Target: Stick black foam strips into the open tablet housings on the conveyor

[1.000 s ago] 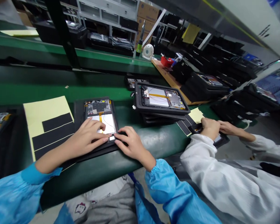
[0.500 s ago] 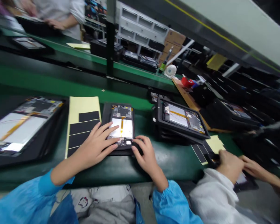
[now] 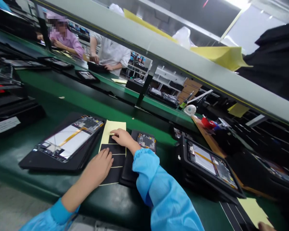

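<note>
Right hand (image 3: 122,138) bends its fingers, pinching or not I cannot tell, while left hand (image 3: 98,166) lies flat; black strips (image 3: 116,149) look light, bendable, best taken by corner.

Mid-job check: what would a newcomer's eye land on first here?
Probably the bright blue sleeves, with the left hand and right hand at a yellow sheet of black strips near the middle. Next, the opened device left of that sheet, its orange ribbon crossing a pale panel, and a similar device atop the dark stack on the right.
</note>
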`<state>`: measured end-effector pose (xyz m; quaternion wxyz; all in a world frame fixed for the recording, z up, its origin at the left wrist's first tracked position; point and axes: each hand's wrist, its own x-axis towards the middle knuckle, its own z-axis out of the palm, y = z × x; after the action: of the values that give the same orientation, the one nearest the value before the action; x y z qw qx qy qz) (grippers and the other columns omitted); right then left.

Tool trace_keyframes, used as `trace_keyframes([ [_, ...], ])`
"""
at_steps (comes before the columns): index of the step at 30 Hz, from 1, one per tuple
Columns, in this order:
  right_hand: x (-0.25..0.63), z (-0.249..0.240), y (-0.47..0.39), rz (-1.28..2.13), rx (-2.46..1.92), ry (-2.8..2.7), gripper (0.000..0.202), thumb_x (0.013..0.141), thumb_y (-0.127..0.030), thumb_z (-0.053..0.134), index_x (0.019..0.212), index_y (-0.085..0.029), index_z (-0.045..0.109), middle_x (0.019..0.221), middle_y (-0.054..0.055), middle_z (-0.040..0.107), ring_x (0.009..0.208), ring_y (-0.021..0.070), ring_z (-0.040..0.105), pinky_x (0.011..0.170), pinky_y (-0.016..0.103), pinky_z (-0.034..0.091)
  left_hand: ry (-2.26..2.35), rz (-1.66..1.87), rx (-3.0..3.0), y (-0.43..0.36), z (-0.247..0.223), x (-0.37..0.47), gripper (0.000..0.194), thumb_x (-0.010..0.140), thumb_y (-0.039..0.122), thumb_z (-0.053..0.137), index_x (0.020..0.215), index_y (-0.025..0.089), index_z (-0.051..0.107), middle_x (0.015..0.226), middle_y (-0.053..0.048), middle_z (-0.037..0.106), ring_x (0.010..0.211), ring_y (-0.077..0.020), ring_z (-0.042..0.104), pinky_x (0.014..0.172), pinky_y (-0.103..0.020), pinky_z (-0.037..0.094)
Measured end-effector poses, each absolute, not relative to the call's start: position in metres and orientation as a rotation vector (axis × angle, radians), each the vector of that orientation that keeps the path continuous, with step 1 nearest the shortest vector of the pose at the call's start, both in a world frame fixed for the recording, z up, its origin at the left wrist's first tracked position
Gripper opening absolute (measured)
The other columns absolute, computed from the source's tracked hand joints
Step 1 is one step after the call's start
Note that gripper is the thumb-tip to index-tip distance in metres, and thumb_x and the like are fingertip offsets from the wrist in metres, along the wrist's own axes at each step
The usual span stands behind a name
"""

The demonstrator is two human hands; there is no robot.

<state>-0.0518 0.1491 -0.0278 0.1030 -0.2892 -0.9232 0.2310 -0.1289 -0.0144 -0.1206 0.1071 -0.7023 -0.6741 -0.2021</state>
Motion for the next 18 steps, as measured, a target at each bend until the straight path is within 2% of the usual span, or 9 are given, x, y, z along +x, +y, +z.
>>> trace_keyframes([
  [2,-0.063,-0.037,0.161,0.653,-0.855,-2.761,0.019,0.089,-0.013,0.072,0.106,-0.019,0.078,0.096,0.005,0.070,0.087,0.0193,0.066,0.084,0.030,0.049,-2.048,-0.601,-2.029,-0.007,-0.110,-0.128,0.038,0.103,0.021,0.034,0.101,0.010,0.070,0.109,-0.020,0.069,0.107,-0.0336,0.065,0.092,-0.046,0.056],
  [5,-0.063,-0.047,0.165,0.624,-0.847,-2.782,0.017,0.091,-0.012,0.069,0.103,-0.020,0.078,0.098,0.005,0.071,0.091,0.0190,0.065,0.084,0.029,0.048,-2.103,-0.652,-1.942,0.004,-0.103,-0.130,0.024,0.099,0.021,0.046,0.104,0.008,0.066,0.115,-0.023,0.065,0.112,-0.0362,0.061,0.091,-0.047,0.056],
  [10,-0.060,-0.053,0.166,0.641,-0.840,-2.779,0.012,0.090,-0.011,0.069,0.091,-0.019,0.077,0.094,0.004,0.072,0.087,0.0176,0.065,0.080,0.027,0.047,-2.116,-0.695,-1.917,0.010,-0.109,-0.132,0.018,0.096,0.018,0.050,0.103,0.009,0.063,0.121,-0.024,0.062,0.117,-0.0380,0.058,0.094,-0.049,0.055],
  [15,-0.063,-0.056,0.168,0.664,-0.865,-2.747,0.020,0.093,-0.012,0.064,0.106,-0.021,0.075,0.099,0.004,0.072,0.088,0.0178,0.066,0.081,0.028,0.048,-2.108,-0.766,-1.956,0.008,-0.111,-0.135,0.017,0.095,0.020,0.051,0.102,0.010,0.063,0.123,-0.025,0.061,0.118,-0.0399,0.057,0.094,-0.051,0.055],
  [18,-0.063,-0.055,0.167,0.681,-0.849,-2.755,0.020,0.091,-0.011,0.066,0.103,-0.022,0.078,0.102,0.004,0.072,0.091,0.0179,0.066,0.083,0.028,0.049,-2.110,-0.810,-1.966,0.008,-0.111,-0.136,0.017,0.095,0.021,0.051,0.102,0.011,0.063,0.123,-0.025,0.061,0.118,-0.0408,0.057,0.094,-0.052,0.054],
])
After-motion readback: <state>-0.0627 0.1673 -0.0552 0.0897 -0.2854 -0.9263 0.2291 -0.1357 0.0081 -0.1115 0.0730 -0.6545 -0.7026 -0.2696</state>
